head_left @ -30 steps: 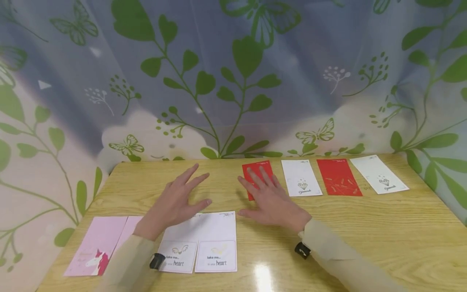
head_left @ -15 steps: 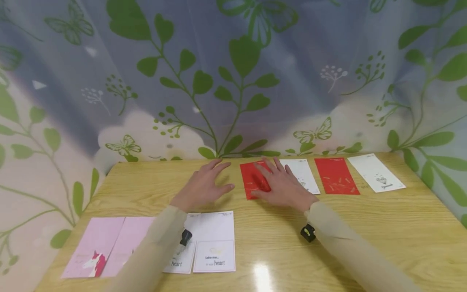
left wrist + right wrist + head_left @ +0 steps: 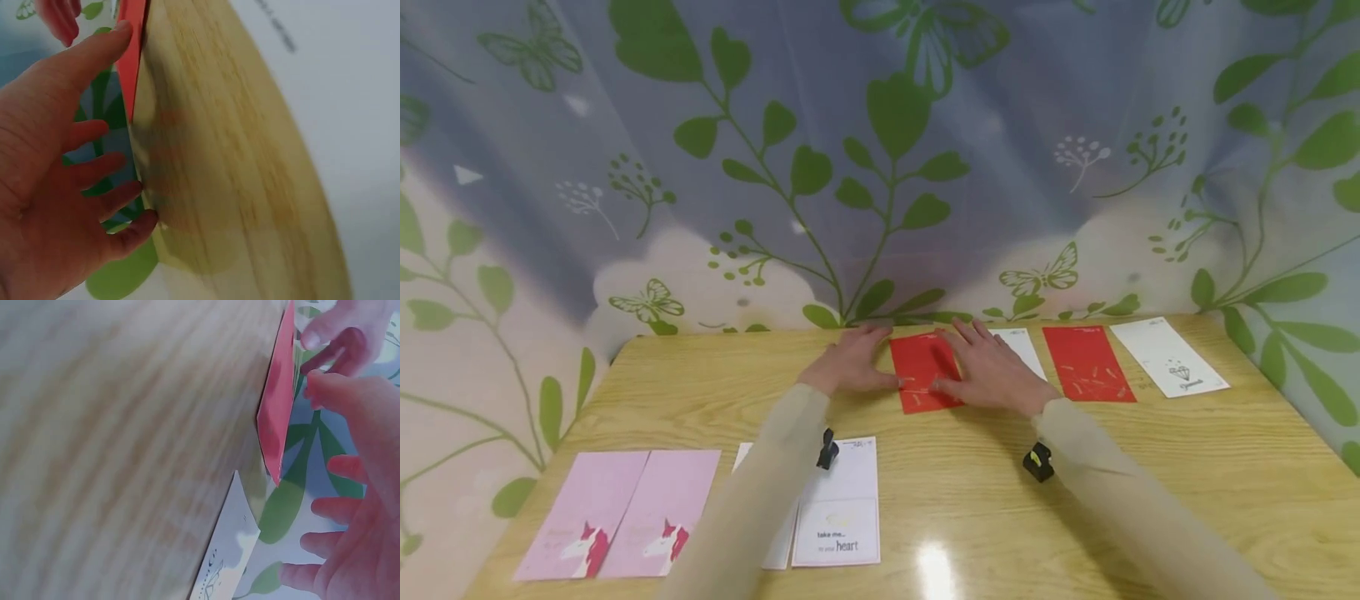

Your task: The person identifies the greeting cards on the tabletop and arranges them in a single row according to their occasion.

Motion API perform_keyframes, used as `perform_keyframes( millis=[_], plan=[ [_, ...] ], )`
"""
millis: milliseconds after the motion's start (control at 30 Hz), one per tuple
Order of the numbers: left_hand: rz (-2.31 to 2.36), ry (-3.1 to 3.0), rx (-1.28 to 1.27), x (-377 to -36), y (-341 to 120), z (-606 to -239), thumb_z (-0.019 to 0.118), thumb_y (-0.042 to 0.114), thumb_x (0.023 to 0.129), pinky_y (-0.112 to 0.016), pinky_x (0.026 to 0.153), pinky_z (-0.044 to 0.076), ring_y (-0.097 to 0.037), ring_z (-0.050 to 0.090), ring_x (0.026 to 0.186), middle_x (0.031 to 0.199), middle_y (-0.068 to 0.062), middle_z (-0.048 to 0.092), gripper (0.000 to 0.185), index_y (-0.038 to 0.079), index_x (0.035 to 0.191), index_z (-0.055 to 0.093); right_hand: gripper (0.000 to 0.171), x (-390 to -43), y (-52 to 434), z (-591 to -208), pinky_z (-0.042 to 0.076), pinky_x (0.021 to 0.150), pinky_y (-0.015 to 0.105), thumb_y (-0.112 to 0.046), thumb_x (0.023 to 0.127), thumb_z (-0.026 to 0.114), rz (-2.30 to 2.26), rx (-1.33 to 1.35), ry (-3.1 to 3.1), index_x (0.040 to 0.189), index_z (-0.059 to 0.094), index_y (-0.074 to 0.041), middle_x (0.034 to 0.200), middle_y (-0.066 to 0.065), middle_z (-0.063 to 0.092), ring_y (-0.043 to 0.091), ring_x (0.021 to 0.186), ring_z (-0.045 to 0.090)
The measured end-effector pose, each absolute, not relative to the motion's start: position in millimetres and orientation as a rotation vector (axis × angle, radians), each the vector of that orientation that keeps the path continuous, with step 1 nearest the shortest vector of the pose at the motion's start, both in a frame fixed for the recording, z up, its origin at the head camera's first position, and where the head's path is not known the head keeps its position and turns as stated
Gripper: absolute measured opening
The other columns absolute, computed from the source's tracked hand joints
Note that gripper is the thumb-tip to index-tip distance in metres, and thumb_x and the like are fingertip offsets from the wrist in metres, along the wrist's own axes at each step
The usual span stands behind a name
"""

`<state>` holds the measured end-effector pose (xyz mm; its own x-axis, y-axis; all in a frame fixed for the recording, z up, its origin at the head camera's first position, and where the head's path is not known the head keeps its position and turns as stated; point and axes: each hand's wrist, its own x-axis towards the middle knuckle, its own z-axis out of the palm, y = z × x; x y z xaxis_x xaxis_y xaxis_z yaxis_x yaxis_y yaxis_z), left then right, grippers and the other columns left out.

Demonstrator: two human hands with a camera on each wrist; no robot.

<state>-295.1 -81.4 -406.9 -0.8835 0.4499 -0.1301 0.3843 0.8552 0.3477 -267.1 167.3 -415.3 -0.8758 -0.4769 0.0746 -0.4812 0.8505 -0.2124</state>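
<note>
A red paper card or envelope (image 3: 922,372) with gold marks lies near the table's back edge, between my two hands. At its left edge is my left hand (image 3: 847,362), fingers extended and thumb pointing at the card; in the left wrist view the thumb (image 3: 100,53) overlaps the red paper. My right hand (image 3: 996,371) spreads over the card's right side, and its wrist view shows the fingers (image 3: 340,509) apart from one another. Whether either hand touches the paper I cannot tell. Under the right hand, a white diamond-print card (image 3: 1024,348) is partly hidden.
Farther right lie another red card (image 3: 1088,363) and a white diamond-print card (image 3: 1171,358). Two pink unicorn cards (image 3: 583,515) sit at front left. Beside them are two white "heart" cards (image 3: 837,533), one partly behind my left sleeve. A patterned curtain (image 3: 760,167) hangs behind the table.
My left hand has moved right and away from me, up to the red card's left side. The right hand has shifted right, uncovering more of the red card and covering part of the white one.
</note>
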Motion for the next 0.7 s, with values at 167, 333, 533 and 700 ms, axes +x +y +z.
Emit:
perform_keyframes(
  millis=[167,333,533,700],
  plan=[
    [0.325,2.765,0.611,-299,-77,-405,0.072,0.059,0.085,-0.073,0.118,0.024,-0.045,0.024,0.154,0.170,-0.011,0.024,0.095,0.019,0.162,0.031,0.086,-273,168,-414,0.033,0.118,0.065,-0.052,0.092,0.070,0.336,0.779,-3.033,0.158,0.036,-0.008,0.164,0.026,0.031,0.053,0.151,0.026],
    [0.296,2.720,0.593,-298,-77,-402,0.076,0.057,0.082,-0.072,0.120,0.021,-0.043,0.023,0.154,0.169,-0.011,0.024,0.092,0.023,0.158,0.037,0.087,-275,168,-413,0.041,0.112,0.063,-0.049,0.090,0.073,0.376,0.757,-3.071,0.158,0.036,-0.010,0.164,0.024,0.032,0.049,0.151,0.030],
    [0.383,2.711,0.637,-295,-73,-403,0.084,0.050,0.078,-0.069,0.116,0.029,-0.040,0.035,0.148,0.163,-0.010,0.034,0.088,0.024,0.150,0.041,0.085,-279,167,-415,0.045,0.112,0.058,-0.042,0.088,0.079,0.426,0.801,-3.077,0.156,0.040,-0.007,0.158,0.023,0.041,0.044,0.144,0.043],
    [0.470,2.729,0.641,-290,-70,-404,0.087,0.040,0.077,-0.065,0.115,0.034,-0.036,0.045,0.139,0.150,-0.009,0.047,0.085,0.023,0.145,0.038,0.078,-285,165,-418,0.050,0.108,0.052,-0.035,0.085,0.084,0.458,0.858,-3.044,0.147,0.050,-0.002,0.144,0.020,0.058,0.039,0.130,0.057]
  ],
)
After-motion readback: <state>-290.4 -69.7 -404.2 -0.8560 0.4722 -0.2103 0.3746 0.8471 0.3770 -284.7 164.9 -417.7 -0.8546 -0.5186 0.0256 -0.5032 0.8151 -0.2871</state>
